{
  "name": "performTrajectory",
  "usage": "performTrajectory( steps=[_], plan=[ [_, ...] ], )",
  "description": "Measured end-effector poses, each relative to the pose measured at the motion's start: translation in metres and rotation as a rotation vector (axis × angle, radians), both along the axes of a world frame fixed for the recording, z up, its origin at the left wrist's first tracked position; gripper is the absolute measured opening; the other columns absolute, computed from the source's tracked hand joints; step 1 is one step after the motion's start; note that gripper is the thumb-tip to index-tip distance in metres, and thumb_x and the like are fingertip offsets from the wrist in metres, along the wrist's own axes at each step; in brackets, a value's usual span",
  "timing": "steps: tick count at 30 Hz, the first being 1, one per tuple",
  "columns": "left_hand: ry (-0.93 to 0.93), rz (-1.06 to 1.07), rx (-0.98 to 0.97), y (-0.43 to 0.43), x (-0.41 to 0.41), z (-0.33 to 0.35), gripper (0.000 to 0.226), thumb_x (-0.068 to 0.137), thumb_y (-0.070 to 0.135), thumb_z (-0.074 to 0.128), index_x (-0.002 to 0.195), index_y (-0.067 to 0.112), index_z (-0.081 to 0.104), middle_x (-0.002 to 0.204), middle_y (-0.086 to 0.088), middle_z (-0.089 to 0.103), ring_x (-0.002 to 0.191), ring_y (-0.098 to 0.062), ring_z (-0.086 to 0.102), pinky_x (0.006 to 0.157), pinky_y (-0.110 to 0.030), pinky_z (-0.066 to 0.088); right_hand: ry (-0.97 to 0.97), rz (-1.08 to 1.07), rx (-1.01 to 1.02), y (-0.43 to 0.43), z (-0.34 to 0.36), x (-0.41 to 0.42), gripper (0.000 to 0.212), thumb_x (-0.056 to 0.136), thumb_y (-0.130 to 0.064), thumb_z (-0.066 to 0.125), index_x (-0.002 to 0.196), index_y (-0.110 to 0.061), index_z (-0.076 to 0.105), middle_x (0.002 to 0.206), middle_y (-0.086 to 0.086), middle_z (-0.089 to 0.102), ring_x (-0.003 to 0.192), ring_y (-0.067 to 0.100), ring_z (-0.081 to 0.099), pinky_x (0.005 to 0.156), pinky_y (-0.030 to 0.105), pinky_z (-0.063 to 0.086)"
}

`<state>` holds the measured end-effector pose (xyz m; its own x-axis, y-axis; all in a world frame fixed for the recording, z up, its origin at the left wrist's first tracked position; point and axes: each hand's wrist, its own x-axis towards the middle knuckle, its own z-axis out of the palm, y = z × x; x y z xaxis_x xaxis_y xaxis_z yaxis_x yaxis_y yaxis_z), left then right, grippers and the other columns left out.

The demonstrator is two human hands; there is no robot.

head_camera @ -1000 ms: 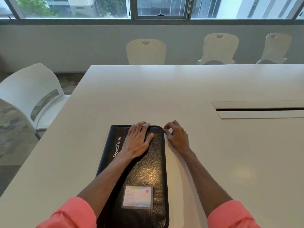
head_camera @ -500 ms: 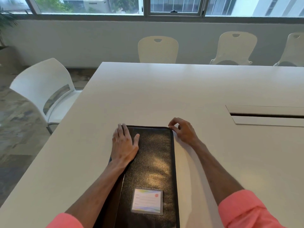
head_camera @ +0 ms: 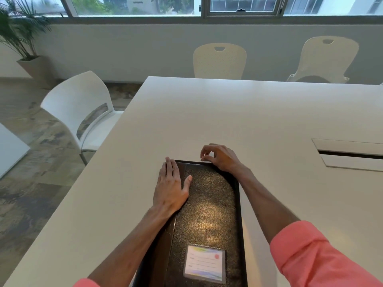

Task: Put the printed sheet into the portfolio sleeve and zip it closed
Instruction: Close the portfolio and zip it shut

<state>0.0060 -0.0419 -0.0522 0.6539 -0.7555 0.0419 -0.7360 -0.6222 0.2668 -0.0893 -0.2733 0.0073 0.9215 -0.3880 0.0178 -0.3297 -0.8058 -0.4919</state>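
Note:
A black leather-look portfolio (head_camera: 207,212) lies flat and closed on the white table (head_camera: 259,112), its long side running away from me, with a label card (head_camera: 204,263) on its near part. My left hand (head_camera: 171,186) rests flat on the portfolio's far left corner, fingers straight. At the far edge, my right hand (head_camera: 219,157) has thumb and fingers curled together, pinching a small zipper pull (head_camera: 202,160). No printed sheet is visible.
A cable slot (head_camera: 350,155) is set into the table at the right. A white chair (head_camera: 83,112) stands at the table's left side, two cream chairs (head_camera: 219,60) at the far edge. A potted plant (head_camera: 20,36) stands far left.
My right hand has travelled leftwards along the portfolio's far edge from its right corner. My left hand has slid from the cover's middle to its left corner. The camera turned left.

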Motion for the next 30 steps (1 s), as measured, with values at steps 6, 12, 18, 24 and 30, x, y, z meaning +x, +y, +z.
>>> performTrajectory(
  steps=[6,12,18,24,30],
  plan=[
    [0.035,-0.028,-0.065,0.01,0.006,-0.003,0.099,0.107,0.076,0.022,0.172,0.009,-0.012,0.18,-0.011,-0.02,0.169,-0.021,-0.008,0.138,-0.04,0.013,-0.011,0.031,-0.019,0.025,-0.004,0.035,0.017,0.106,-0.043,0.068,0.113,-0.028,0.073,0.117,-0.011,0.074,0.106,0.016,0.069,0.089,0.04,0.058],
    [0.091,0.048,-0.144,0.01,0.005,-0.005,0.11,0.101,0.083,0.031,0.174,0.012,-0.01,0.182,-0.006,-0.017,0.17,-0.021,0.007,0.128,-0.04,0.036,-0.021,0.012,-0.042,0.041,-0.007,0.054,0.016,0.106,-0.045,0.066,0.113,-0.031,0.072,0.115,-0.013,0.073,0.106,0.016,0.071,0.089,0.04,0.057],
    [0.136,0.048,-0.149,0.01,0.009,-0.004,0.113,0.097,0.084,0.037,0.175,0.014,-0.005,0.183,-0.005,-0.01,0.169,-0.021,0.013,0.126,-0.041,0.039,-0.015,0.015,-0.061,0.053,-0.008,0.072,0.016,0.107,-0.044,0.064,0.114,-0.032,0.071,0.116,-0.012,0.074,0.107,0.018,0.071,0.09,0.043,0.059],
    [0.144,0.027,-0.169,0.011,0.01,-0.006,0.112,0.098,0.08,0.041,0.175,0.012,-0.003,0.183,-0.005,-0.009,0.17,-0.019,0.008,0.126,-0.033,0.028,-0.019,0.052,-0.06,0.065,-0.009,0.089,0.015,0.108,-0.042,0.063,0.115,-0.032,0.071,0.116,-0.013,0.073,0.106,0.017,0.071,0.087,0.042,0.06],
    [0.116,0.027,-0.163,0.012,0.007,-0.006,0.108,0.101,0.078,0.038,0.174,0.009,0.0,0.184,-0.008,-0.005,0.17,-0.019,0.006,0.133,-0.038,0.027,-0.009,0.008,-0.039,0.069,-0.01,0.089,0.013,0.107,-0.042,0.063,0.114,-0.034,0.071,0.113,-0.014,0.073,0.105,0.017,0.071,0.091,0.044,0.059]
  ],
)
